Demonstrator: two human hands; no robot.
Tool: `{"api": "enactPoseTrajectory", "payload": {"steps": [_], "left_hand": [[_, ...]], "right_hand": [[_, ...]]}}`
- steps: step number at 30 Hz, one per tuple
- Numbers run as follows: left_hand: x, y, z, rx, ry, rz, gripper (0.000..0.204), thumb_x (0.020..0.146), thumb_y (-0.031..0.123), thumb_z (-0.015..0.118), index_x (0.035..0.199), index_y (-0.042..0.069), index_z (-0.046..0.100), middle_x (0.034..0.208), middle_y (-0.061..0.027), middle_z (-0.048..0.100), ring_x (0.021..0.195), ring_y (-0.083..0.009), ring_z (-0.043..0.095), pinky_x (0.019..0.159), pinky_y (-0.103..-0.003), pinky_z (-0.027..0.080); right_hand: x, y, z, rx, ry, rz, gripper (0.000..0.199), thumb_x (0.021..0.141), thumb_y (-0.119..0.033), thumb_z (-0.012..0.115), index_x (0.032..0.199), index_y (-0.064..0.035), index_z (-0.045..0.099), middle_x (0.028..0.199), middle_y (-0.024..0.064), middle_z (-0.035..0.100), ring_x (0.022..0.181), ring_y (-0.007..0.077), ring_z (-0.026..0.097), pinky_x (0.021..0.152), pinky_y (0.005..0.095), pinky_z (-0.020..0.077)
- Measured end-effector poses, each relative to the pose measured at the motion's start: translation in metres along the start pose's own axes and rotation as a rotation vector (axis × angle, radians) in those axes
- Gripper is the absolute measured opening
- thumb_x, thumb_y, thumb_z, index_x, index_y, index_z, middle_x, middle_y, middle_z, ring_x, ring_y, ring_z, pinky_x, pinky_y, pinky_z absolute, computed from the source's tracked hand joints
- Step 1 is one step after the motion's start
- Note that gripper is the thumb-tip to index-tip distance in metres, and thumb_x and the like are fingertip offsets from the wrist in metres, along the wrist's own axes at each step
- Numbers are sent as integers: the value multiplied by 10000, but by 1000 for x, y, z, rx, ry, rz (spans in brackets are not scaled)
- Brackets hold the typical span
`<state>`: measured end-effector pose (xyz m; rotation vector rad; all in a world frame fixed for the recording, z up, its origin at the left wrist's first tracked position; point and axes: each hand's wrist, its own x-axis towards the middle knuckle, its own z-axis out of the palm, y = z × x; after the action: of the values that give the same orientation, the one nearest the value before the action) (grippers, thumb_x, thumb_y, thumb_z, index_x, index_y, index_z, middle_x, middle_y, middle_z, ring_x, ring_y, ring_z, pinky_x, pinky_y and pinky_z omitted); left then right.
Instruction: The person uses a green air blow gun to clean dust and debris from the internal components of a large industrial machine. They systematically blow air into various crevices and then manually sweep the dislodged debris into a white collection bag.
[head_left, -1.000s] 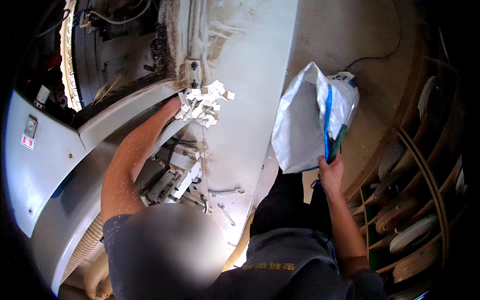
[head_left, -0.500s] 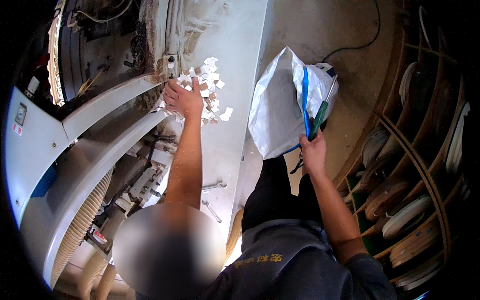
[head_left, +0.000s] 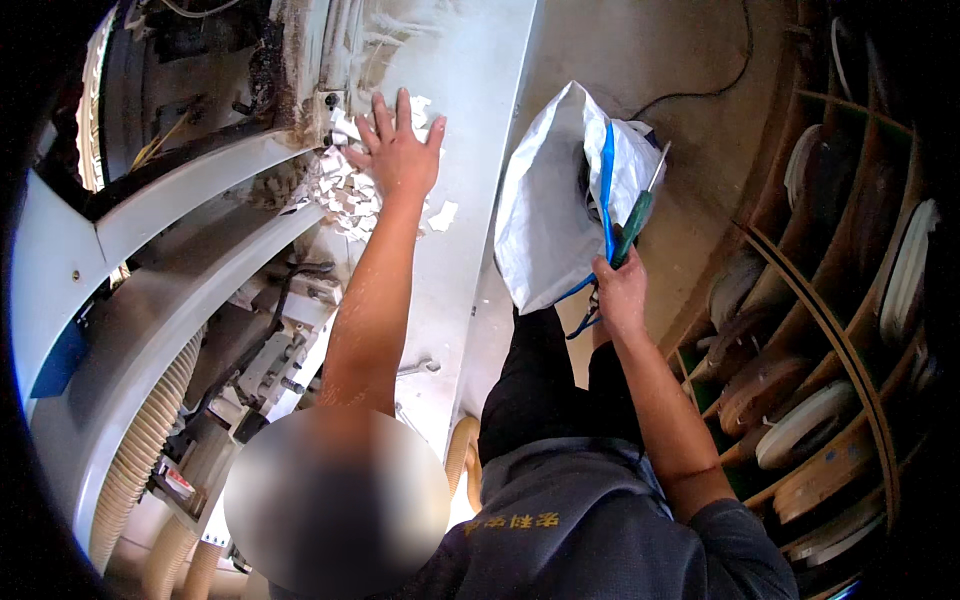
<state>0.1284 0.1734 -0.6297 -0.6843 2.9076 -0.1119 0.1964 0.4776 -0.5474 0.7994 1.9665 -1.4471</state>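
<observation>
While the left hand (head_left: 398, 150) lies flat with its fingers spread wide on a heap of small white offcuts (head_left: 345, 190), it grips nothing; the scraps sit on the pale machine table (head_left: 470, 120), pressed up against the grimy edge of the machine housing (head_left: 180, 200). One loose white piece (head_left: 442, 215) lies just beside the wrist, apart from the heap. Across the gap, the right hand (head_left: 620, 290) is closed around the rim of a white woven bag (head_left: 550, 210) with blue trim, and the same fist holds a green-handled screwdriver (head_left: 635, 225), its shaft pointing up past the bag's open mouth. The bag hangs off the table's edge, over the concrete floor (head_left: 680, 90). Nearer the person's body, a wrench (head_left: 418, 367) rests on the table beside the left forearm. Ribbed beige dust hoses (head_left: 135, 460) curve along the machine's lower left. Curved wooden racking (head_left: 830, 330) holding pale rounded pieces fills the right side, near the bag hand's elbow.
</observation>
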Motion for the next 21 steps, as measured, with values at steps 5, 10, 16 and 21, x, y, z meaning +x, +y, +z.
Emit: {"api": "enactPoseTrajectory", "payload": {"steps": [5, 10, 16, 21], "left_hand": [[-17, 5, 7, 52, -5, 153, 550, 928, 469, 421, 1438, 292, 317, 1526, -19, 230, 1372, -325, 218, 1051, -622, 121], [-50, 14, 12, -34, 80, 209, 528, 899, 364, 511, 1407, 293, 386, 1519, -1, 261, 1365, -308, 242, 1047, -597, 146], [-148, 104, -28, -494, -227, 390, 646, 828, 457, 586, 1408, 240, 400, 1536, -100, 192, 1403, -406, 111, 1077, -645, 46], [-45, 17, -5, -481, 134, 433, 626, 873, 389, 565, 1437, 239, 341, 1536, -121, 180, 1408, -403, 101, 1111, -577, 88]], "right_hand": [[6, 19, 3, 4, 29, -57, 153, 790, -102, 584, 863, 21, 529, 586, 15, 504, 491, 119, 474, 465, 288, 395], [6, 16, 4, 9, 23, 59, 187, 774, -105, 600, 884, 35, 541, 612, 40, 538, 511, 129, 504, 495, 300, 429], [2, 15, 14, 55, 6, 11, 256, 792, -81, 596, 1006, 44, 534, 648, 25, 541, 494, 110, 484, 457, 280, 400], [-2, 12, 13, 76, 5, 41, 246, 803, -62, 586, 1020, 39, 529, 633, 9, 517, 489, 104, 474, 448, 274, 391]]}}
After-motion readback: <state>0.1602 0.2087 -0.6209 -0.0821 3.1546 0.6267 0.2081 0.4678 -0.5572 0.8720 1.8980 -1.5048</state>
